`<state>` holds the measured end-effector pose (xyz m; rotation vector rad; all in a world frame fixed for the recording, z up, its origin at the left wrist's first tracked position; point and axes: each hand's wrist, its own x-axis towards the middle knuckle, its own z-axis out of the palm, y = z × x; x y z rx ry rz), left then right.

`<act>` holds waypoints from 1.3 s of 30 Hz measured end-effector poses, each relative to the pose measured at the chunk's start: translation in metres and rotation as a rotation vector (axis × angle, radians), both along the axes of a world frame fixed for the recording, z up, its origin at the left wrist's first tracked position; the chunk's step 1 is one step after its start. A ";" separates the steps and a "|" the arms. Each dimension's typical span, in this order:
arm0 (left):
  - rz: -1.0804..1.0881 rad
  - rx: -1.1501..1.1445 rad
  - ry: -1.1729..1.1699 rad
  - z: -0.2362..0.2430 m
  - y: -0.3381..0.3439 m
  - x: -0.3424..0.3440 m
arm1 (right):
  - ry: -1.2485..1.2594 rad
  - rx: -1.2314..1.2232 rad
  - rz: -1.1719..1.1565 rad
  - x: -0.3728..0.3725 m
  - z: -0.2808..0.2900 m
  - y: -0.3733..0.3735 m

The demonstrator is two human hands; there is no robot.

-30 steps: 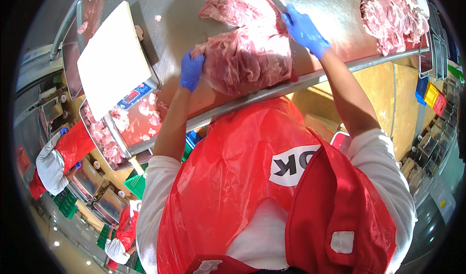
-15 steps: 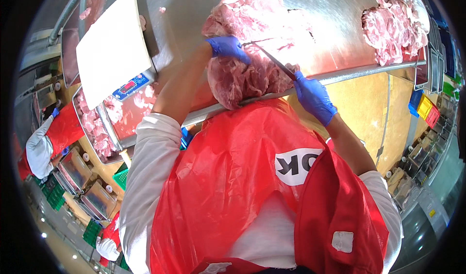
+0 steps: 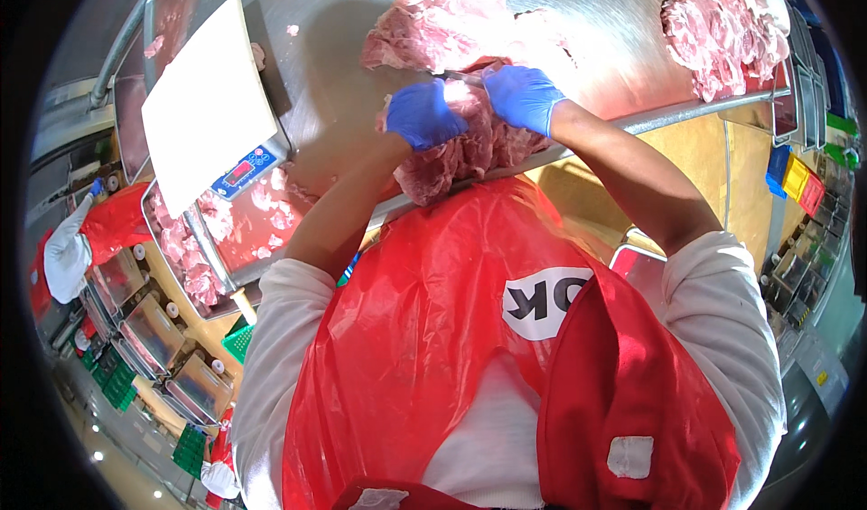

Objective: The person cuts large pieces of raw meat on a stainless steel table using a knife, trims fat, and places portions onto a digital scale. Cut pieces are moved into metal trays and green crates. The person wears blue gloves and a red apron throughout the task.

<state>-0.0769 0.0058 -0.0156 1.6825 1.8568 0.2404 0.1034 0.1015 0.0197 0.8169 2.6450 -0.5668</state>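
A thick piece of raw pink meat lies at the near edge of the steel table, partly under my hands. My left hand, in a blue glove, is closed on the meat's left side. My right hand, also blue-gloved, is wrapped round a knife. The blade points left across the far side of this piece, with its tip near my left hand. The knife's handle is hidden in my fist. Just beyond the blade spreads a larger slab of meat.
At left stands a scale with a white board on it. Beside it, a metal tray holds meat scraps. More meat is piled at the right end. A co-worker in a red apron is at far left.
My right hand has moved left and away from me with the knife, from the table edge to beside my left hand. My left hand has shifted slightly nearer.
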 end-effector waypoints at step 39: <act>-0.234 -0.121 0.044 0.014 0.010 0.005 | 0.213 -0.094 -0.352 0.036 -0.080 -0.069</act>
